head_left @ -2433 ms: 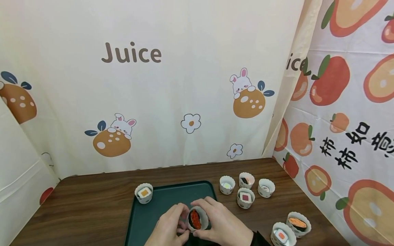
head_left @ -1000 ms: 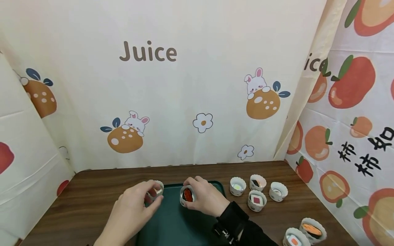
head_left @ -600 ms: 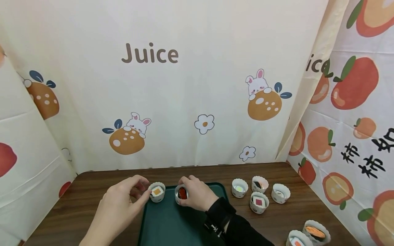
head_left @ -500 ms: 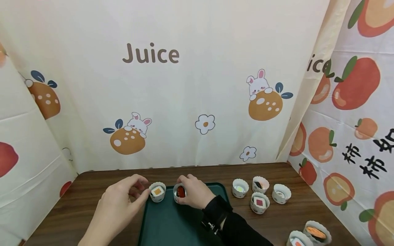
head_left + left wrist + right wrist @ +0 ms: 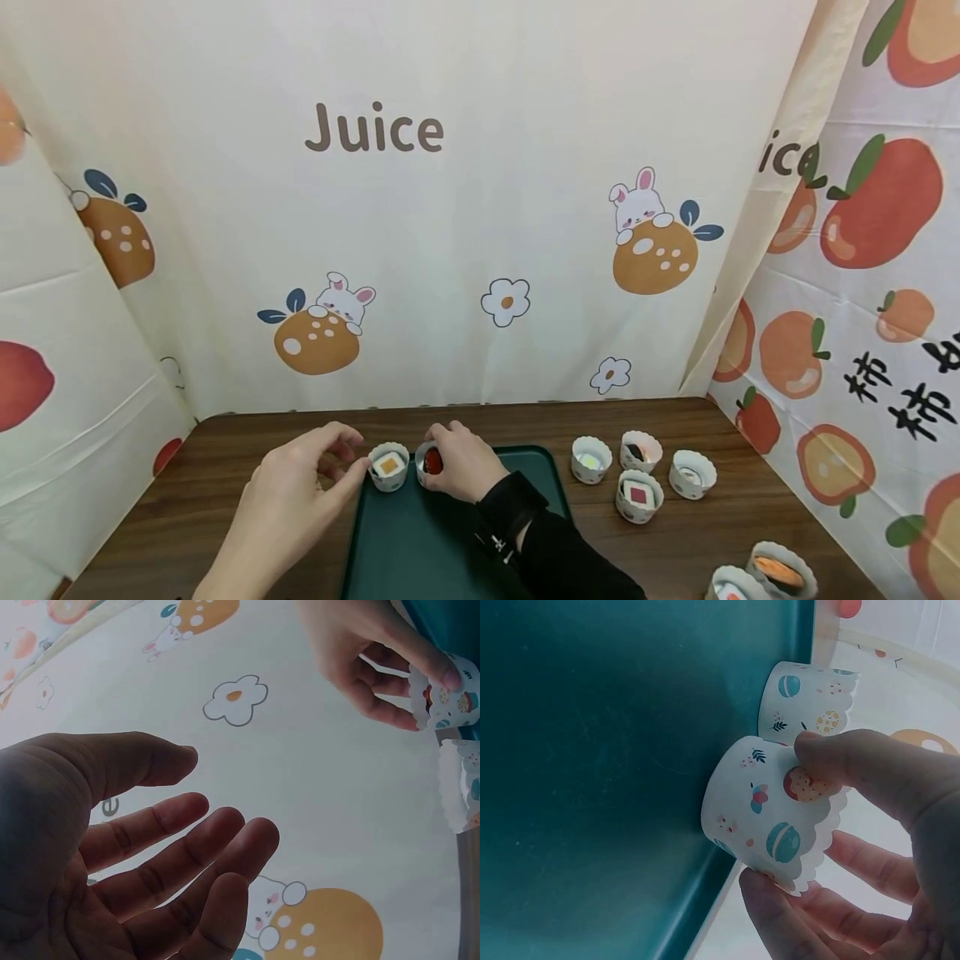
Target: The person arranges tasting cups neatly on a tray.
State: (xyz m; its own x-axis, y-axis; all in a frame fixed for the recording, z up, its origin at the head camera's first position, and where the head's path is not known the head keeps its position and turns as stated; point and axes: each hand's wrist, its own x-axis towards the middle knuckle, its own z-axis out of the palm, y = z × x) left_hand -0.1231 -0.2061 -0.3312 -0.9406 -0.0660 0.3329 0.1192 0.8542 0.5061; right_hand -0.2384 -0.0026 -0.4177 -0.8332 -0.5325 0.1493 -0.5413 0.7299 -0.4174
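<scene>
My right hand (image 5: pixel 468 465) grips a white paper baking cup (image 5: pixel 761 806) with printed patterns, thumb on one side and fingers on the other. Inside it is a red-topped sushi piece (image 5: pixel 432 461), partly covered by the fingers in the head view. The cup is at the far left part of the dark green tray (image 5: pixel 420 550). Right beside it stands a second cup (image 5: pixel 388 477), holding a white piece with a yellow centre, at the tray's far left corner. My left hand (image 5: pixel 300 487) hovers left of that second cup, fingers loosely bent around nothing; its palm (image 5: pixel 45 802) shows in the left wrist view.
Right of the tray, several paper cups stand grouped, including one with a dark-red-centred piece (image 5: pixel 636 497) and one at the group's right (image 5: pixel 692 475). Nearer, a cup with an orange-topped piece (image 5: pixel 782 571) adjoins another cup (image 5: pixel 735 585). A printed curtain (image 5: pixel 480 208) hangs behind the wooden table (image 5: pixel 292 433).
Both hands were round the red-topped cup. My right hand then carried it to the far left, beside the yellow-centred cup. My left hand touched that other cup, then let go.
</scene>
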